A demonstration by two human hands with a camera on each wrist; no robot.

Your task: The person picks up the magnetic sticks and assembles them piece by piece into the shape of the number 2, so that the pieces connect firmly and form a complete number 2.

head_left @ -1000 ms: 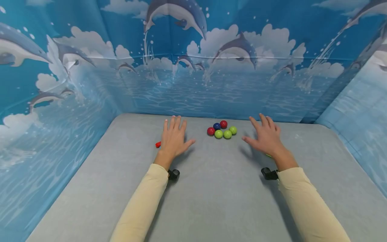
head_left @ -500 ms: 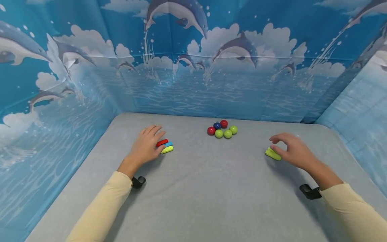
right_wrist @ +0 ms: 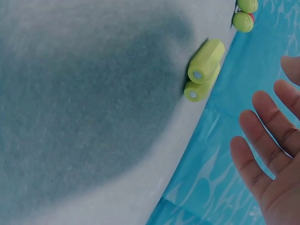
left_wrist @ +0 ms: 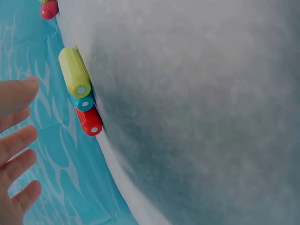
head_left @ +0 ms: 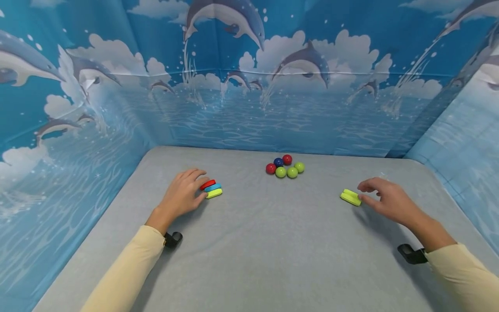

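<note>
My left hand (head_left: pixel 180 193) hovers just left of three small ribbed blocks lying side by side: a red one (head_left: pixel 208 184), a blue one (head_left: pixel 213 187) and a yellow-green one (head_left: pixel 214 193). In the left wrist view, a gap separates its loosely bent fingers (left_wrist: pixel 18 140) from the yellow-green block (left_wrist: pixel 74 72). On the other side, my right hand (head_left: pixel 391 203) is held beside a pair of yellow-green blocks (head_left: pixel 351 197), its thumb tip overlapping their end in the head view. The right wrist view shows its fingers (right_wrist: pixel 267 136) spread and apart from the blocks (right_wrist: pixel 205 62). Neither hand holds anything.
Toward the back of the grey table (head_left: pixel 265 242), several balls sit in a cluster, among them a dark blue ball (head_left: pixel 278 162), a red ball (head_left: pixel 270 168) and a green ball (head_left: pixel 292 172). A dolphin-print curtain (head_left: pixel 249 117) rises along the back and sides.
Both hands have drawn back and outward from their spread pose over the table, uncovering the blocks. Over the last half second they shift slightly farther outward. Blocks and balls stay put.
</note>
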